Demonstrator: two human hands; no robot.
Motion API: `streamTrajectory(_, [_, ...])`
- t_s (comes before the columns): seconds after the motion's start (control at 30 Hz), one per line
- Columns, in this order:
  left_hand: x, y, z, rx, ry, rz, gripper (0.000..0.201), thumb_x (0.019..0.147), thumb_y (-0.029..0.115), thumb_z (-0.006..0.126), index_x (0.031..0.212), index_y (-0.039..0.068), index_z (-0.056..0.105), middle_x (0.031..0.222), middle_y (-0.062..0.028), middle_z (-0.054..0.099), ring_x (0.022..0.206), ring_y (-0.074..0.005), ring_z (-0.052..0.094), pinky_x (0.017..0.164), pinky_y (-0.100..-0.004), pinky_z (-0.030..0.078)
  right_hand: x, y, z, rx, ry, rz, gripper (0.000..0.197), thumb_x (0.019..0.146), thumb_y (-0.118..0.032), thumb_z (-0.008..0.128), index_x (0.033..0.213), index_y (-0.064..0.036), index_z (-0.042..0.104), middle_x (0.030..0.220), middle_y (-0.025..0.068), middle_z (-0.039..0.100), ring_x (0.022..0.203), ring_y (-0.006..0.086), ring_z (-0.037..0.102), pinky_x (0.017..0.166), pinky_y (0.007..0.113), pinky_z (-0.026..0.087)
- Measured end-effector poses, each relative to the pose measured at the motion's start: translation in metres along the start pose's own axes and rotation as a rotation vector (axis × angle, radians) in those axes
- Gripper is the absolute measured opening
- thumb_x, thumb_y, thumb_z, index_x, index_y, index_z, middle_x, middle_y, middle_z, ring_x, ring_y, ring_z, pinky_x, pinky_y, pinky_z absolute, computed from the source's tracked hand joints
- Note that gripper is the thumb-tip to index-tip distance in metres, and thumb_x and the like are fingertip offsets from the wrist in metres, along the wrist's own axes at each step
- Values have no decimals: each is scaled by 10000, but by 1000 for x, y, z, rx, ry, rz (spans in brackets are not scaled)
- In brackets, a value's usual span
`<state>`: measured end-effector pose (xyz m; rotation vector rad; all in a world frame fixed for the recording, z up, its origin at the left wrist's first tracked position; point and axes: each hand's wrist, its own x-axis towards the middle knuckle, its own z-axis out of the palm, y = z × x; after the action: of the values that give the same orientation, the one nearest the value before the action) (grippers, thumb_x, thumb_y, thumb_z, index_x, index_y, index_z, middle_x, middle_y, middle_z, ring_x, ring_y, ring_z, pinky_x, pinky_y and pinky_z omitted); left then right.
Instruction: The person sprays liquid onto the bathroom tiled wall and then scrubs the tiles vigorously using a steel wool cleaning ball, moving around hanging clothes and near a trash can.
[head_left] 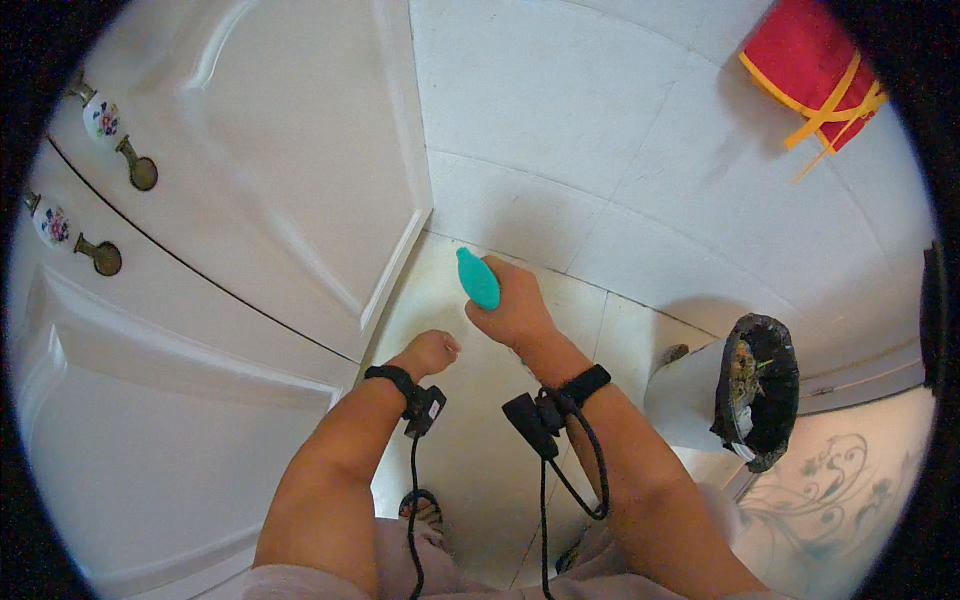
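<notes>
Teal oval object [478, 280], narrowing to a small neck at its upper end, is gripped in the right hand [518, 305], in front of the base of the tiled wall [520, 115] and close to the right edge of the white cabinet door [290, 130]. The right forearm comes up from the lower right and slants inward to the left; its wrist looks nearly in line with the arm, the back of the hand turned mostly to the right. The thumb lies at the object's lower end, while the other fingers are mostly hidden behind it. The object tilts, its neck pointing up and slightly left.

The left hand [430, 352] is lower and nearer the body, apart from the right one and from the object. Its forearm rises from the lower left, leaning to the right, and the hand bends further right at the wrist. The fingers are curled, with their tips toward the right; whether they close fully or hold anything cannot be told.

Each wrist wears a black strap with a small device and a hanging cable. To the right of the right forearm stands a pale bin [685, 400] with a black liner [775, 400], above the pale floor [480, 490]; a red cloth [805, 60] with yellow edging hangs at the upper right.
</notes>
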<state>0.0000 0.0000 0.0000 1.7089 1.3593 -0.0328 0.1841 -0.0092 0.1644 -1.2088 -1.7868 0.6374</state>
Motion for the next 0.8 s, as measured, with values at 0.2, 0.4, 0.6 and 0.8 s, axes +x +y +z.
streamTrajectory(0.2, [2,3,23,-107,95,3,210,787,136,600,968,77,689,945,-145,673,892,-273,639,806,-344,499,-29,7,-2,-122,-178,235,266,637,-111,661,866,-33,552,845,202,614,800,407,589,694,448,489])
streamTrajectory(0.4, [3,18,24,-174,54,-47,214,786,133,605,977,78,686,946,-142,673,873,-265,642,793,-341,502,-41,18,-12,-66,162,110,275,646,-118,670,879,-37,548,825,195,605,794,402,588,682,442,487])
streamTrajectory(0.6, [-3,23,12,-180,39,-11,219,788,125,612,985,54,676,920,-123,677,791,-226,653,724,-337,517,-56,22,-15,-126,14,189,321,649,-121,683,930,-44,548,838,188,611,800,400,593,686,436,491])
streamTrajectory(0.8, [-1,30,11,-197,9,-10,232,781,111,623,995,31,665,893,-124,674,716,-198,644,666,-318,515,-77,38,-25,-117,276,274,274,657,-123,685,876,-42,543,793,166,610,760,376,604,668,423,495])
